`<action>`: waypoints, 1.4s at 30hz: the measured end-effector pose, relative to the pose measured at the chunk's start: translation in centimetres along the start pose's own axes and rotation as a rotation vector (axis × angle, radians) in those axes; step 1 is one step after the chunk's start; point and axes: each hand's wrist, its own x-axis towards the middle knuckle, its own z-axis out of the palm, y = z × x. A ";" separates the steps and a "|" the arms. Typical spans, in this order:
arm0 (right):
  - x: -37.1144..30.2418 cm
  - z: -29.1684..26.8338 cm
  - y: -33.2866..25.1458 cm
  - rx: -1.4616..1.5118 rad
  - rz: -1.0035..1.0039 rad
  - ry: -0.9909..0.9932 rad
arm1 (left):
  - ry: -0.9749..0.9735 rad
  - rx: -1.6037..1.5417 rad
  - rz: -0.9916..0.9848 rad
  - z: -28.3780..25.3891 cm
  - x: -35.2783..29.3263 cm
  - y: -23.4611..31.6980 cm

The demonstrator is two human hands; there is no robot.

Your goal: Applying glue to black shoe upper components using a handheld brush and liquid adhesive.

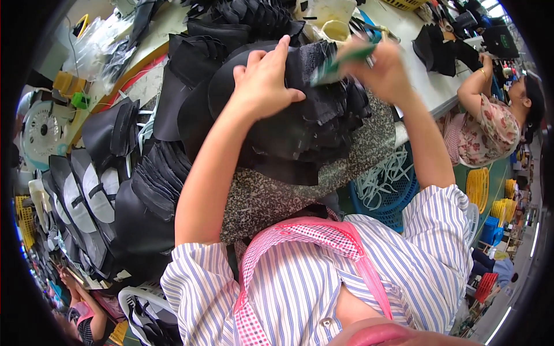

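Observation:
My left hand (pixel 262 83) lies spread, fingers apart, on a fanned stack of black leather-like pieces (pixel 271 132) on the speckled worktop. My right hand (pixel 378 66) is closed round a green brush (pixel 340 64), both smeared by motion. The brush's tip is over the rough, fuzzy edge strip (pixel 316 60) of the top pieces, to the right of my left hand; whether it touches is hard to tell. Just beyond the brush stands a cream pot (pixel 336 30) with a stained yellowish rim.
More black cut pieces (pixel 153 184) are piled at the left, and others (pixel 248 20) at the back. A blue basket (pixel 384 199) with white straps stands by my right side. One co-worker (pixel 482 118) sits at the right, another (pixel 83 305) at lower left. A fan (pixel 43 130) stands far left.

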 end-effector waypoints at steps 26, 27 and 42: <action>-2.3 3.6 16.7 -0.029 0.420 0.258 | 1.243 -0.490 -0.174 -24.6 -15.9 -11.3; -2.0 2.7 16.8 0.176 0.411 0.198 | 1.115 -0.338 -0.210 -24.9 -16.5 -12.2; -5.7 -5.1 8.2 0.795 0.423 0.917 | 0.693 0.641 -0.450 -13.2 -12.2 -22.4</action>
